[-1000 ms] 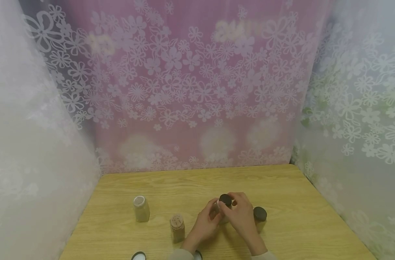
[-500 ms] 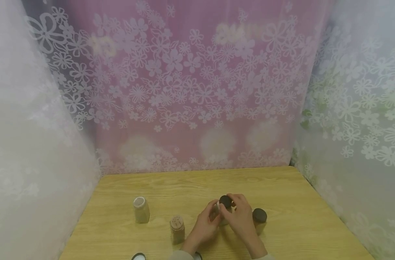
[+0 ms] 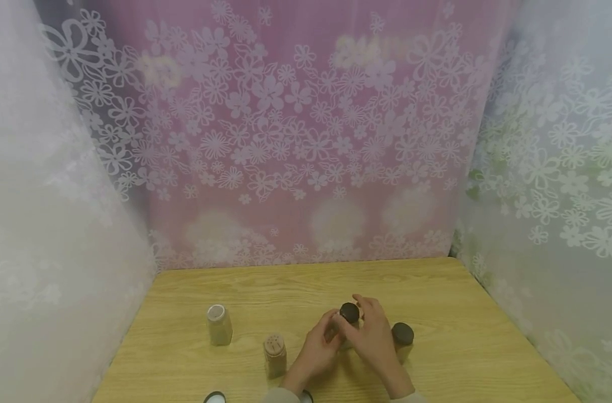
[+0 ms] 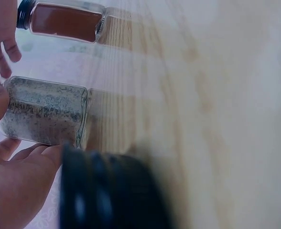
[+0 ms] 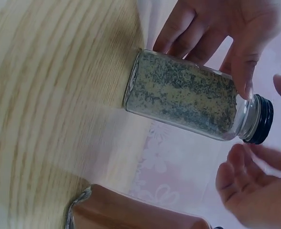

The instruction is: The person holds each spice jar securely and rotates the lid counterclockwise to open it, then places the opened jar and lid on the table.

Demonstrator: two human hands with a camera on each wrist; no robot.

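Note:
A clear glass spice jar (image 5: 183,93) of green-grey herb flakes stands upright on the table, topped by a black screw lid (image 3: 349,312). My left hand (image 3: 317,346) grips the jar's body, its thumb up near the neck. Around the lid, my right hand (image 3: 375,338) holds its fingers and thumb spread; in the right wrist view they stand slightly off the lid. Just right of that hand is a second black-lidded jar (image 3: 403,338), with reddish-brown contents in the left wrist view.
On the left stand an uncapped pale jar (image 3: 219,326) and a jar with a holed shaker top (image 3: 274,355). A loose lid (image 3: 215,397) lies at the front edge; another lid (image 3: 307,397) is partly behind the left wrist. A large blurred black lid (image 4: 114,191) fills the left wrist view's foreground.
My right fingers were against the lid half a second ago; they have now spread away from it, the index finger lifting. The left hand and the jar stay in place.

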